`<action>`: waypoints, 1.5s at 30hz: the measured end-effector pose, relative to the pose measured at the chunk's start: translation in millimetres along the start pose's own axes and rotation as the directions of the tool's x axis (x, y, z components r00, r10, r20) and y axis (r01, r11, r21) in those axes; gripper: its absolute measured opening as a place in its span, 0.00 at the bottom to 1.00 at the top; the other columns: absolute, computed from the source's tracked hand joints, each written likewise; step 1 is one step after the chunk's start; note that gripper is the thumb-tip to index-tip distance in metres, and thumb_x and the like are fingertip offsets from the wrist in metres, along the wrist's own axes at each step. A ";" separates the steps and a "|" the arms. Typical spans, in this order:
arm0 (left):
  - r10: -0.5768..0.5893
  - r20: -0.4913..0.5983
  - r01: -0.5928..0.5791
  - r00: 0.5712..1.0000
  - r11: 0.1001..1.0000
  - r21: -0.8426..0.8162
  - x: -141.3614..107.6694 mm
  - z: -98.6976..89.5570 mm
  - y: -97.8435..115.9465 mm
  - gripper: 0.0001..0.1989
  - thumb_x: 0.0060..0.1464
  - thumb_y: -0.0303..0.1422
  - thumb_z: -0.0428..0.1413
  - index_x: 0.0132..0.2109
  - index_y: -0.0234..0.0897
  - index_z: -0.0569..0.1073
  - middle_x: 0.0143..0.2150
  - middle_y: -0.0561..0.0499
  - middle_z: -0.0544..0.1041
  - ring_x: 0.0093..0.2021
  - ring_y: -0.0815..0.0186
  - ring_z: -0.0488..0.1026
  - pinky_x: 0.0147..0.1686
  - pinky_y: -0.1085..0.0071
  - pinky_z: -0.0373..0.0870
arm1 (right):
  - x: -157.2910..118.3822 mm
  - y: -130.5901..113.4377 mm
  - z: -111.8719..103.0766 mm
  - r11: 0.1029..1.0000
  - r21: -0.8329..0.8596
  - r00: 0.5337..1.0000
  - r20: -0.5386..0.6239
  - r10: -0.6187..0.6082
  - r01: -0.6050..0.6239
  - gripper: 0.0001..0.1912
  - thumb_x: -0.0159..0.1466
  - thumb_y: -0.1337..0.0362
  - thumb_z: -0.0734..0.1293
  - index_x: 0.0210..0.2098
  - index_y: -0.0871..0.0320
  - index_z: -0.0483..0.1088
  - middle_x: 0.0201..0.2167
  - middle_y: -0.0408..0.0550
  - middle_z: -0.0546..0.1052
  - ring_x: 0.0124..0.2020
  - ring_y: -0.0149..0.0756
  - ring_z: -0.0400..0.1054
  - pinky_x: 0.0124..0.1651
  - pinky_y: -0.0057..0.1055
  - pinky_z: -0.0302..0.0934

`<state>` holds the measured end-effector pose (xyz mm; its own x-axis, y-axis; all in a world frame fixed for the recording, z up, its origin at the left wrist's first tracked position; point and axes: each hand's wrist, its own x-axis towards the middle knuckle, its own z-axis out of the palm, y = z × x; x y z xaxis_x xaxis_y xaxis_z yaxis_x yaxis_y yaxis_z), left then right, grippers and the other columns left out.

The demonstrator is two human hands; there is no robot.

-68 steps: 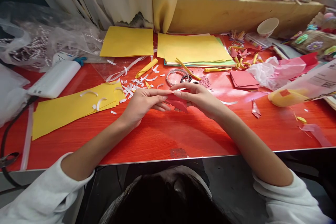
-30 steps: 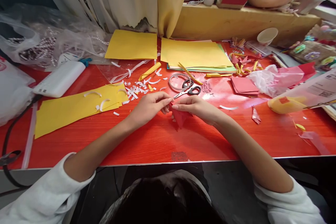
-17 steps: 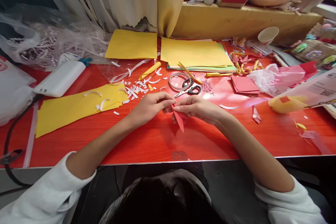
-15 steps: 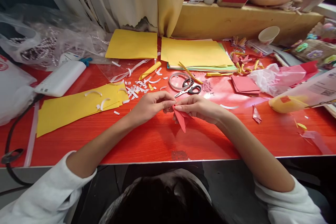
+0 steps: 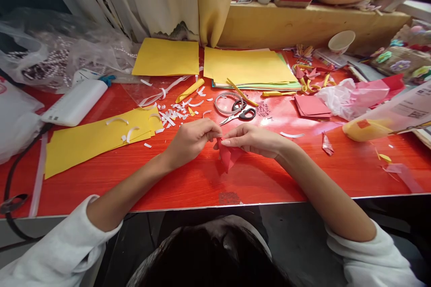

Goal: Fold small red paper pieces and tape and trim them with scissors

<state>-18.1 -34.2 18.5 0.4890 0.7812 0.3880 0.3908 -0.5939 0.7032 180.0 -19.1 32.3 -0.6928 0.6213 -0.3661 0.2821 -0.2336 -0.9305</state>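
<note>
A piece of folded red paper (image 5: pixel 228 156) is held above the table between both hands, its pointed end hanging down. My left hand (image 5: pixel 193 140) is closed, pinching the paper's upper left edge with thumb and fingertips. From the other side, my right hand (image 5: pixel 254 140) grips it between thumb and fingers; some of those fingers are hidden behind the paper. Just beyond the hands lie scissors (image 5: pixel 241 115) with black handles, beside a roll of clear tape (image 5: pixel 229 103). White paper scraps (image 5: pixel 171 115) are scattered past my left hand.
Yellow sheets (image 5: pixel 249 65) lie at the back of the red table (image 5: pixel 188 184), and yellow strips (image 5: pixel 97 139) at the left. A white power bank (image 5: pixel 76 102) has a cable attached. Right of the hands are red paper squares (image 5: pixel 312 106) and a paper cup (image 5: pixel 341 42).
The red paper has turned and its flaps hang differently, with the tip slightly further left. My left fingers have curled in more. The whole view has shifted a little.
</note>
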 end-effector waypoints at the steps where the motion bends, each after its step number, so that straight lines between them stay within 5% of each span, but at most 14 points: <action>1: -0.014 0.012 0.014 1.000 1.000 0.012 0.6 -0.6 0.4 0.08 0.58 0.29 0.48 0.34 0.36 0.72 0.31 0.52 0.74 0.32 0.72 0.69 0.34 0.76 0.65 | 0.5 0.1 1.5 1.000 -0.003 1.000 -0.004 0.001 -0.001 0.18 0.56 0.53 0.68 0.24 0.64 0.69 0.17 0.37 0.56 0.20 0.22 0.44 0.24 0.28 0.37; 10: -0.400 0.136 0.419 0.907 0.892 -0.172 8.1 -3.7 0.4 0.18 0.57 0.45 0.48 0.31 0.34 0.71 0.27 0.52 0.72 0.27 0.71 0.68 0.30 0.75 0.63 | 6.3 5.1 5.6 0.988 -0.148 0.984 -0.163 -0.073 0.049 0.21 0.54 0.50 0.69 0.22 0.63 0.66 0.18 0.37 0.53 0.21 0.23 0.43 0.25 0.29 0.35; 18: -0.393 0.146 0.411 0.908 0.904 -0.121 6.4 -3.1 1.7 0.15 0.55 0.41 0.51 0.31 0.34 0.73 0.25 0.53 0.71 0.26 0.72 0.66 0.29 0.75 0.61 | 4.3 -1.0 11.4 0.990 -0.138 0.993 -0.115 -0.037 0.021 0.24 0.58 0.47 0.64 0.19 0.62 0.64 0.17 0.38 0.58 0.21 0.24 0.48 0.26 0.28 0.42; 23: -0.384 0.129 0.397 0.914 0.913 -0.098 4.8 -0.7 0.7 0.14 0.55 0.41 0.51 0.32 0.34 0.74 0.24 0.53 0.71 0.26 0.72 0.66 0.28 0.76 0.61 | 4.5 -2.6 15.2 0.990 -0.144 0.993 -0.120 -0.019 0.002 0.23 0.58 0.48 0.64 0.28 0.65 0.72 0.19 0.41 0.62 0.21 0.25 0.49 0.26 0.28 0.41; 29: -0.439 0.205 0.480 0.875 0.842 -0.245 5.8 1.9 -2.6 0.16 0.55 0.41 0.51 0.27 0.33 0.70 0.21 0.55 0.70 0.22 0.74 0.66 0.25 0.77 0.62 | 7.3 8.1 10.1 0.992 -0.100 0.995 -0.065 -0.082 0.075 0.20 0.58 0.50 0.66 0.33 0.64 0.75 0.23 0.44 0.69 0.23 0.26 0.53 0.26 0.28 0.44; 41: -0.404 0.175 0.434 0.898 0.881 -0.190 5.4 -2.3 2.3 0.14 0.51 0.41 0.54 0.27 0.34 0.70 0.24 0.54 0.69 0.26 0.72 0.64 0.27 0.76 0.59 | 3.6 2.4 14.7 0.994 -0.108 0.998 -0.056 -0.029 0.023 0.21 0.56 0.50 0.67 0.32 0.65 0.74 0.19 0.38 0.57 0.22 0.24 0.48 0.27 0.28 0.42; 45: -0.436 0.219 0.486 0.873 0.818 -0.308 7.5 -4.3 2.4 0.13 0.50 0.39 0.55 0.26 0.33 0.69 0.21 0.55 0.66 0.23 0.73 0.61 0.25 0.76 0.57 | 2.6 -0.6 15.3 0.995 -0.085 0.999 -0.011 -0.045 0.044 0.19 0.55 0.51 0.68 0.29 0.64 0.71 0.20 0.37 0.57 0.23 0.24 0.47 0.27 0.27 0.41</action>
<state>-16.9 -29.0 25.7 0.4269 0.8990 -0.0981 0.3166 -0.0469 0.9474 167.8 -28.8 31.7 -0.6976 0.6393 -0.3236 0.3065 -0.1420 -0.9412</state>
